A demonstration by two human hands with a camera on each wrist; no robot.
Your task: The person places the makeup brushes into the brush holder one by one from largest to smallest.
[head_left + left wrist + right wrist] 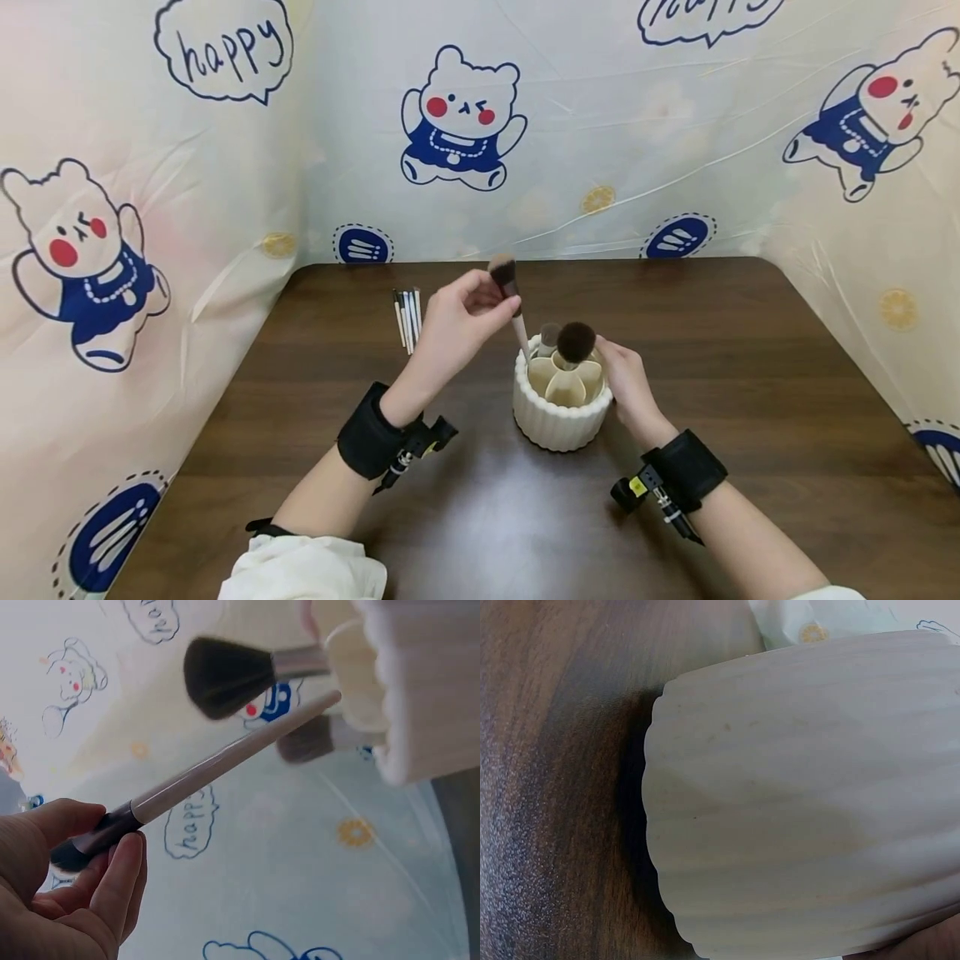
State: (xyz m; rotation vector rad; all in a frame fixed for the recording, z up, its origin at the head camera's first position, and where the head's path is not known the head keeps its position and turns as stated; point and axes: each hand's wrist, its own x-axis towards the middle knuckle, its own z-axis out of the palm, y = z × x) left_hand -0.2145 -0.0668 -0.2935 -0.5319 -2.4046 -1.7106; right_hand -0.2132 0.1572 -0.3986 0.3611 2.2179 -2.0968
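Head view: left hand [453,321] pinches brush [510,302] above holder [558,412].

The word "happy" is handwritten in dark blue inside a speech bubble [223,50] printed on the backdrop sheet [615,142], upper left in the head view. A second bubble [705,18] at the top edge shows the same word, partly cut off. The left wrist view shows one such bubble [190,823], its lettering legible as "happy". No other text is legible.
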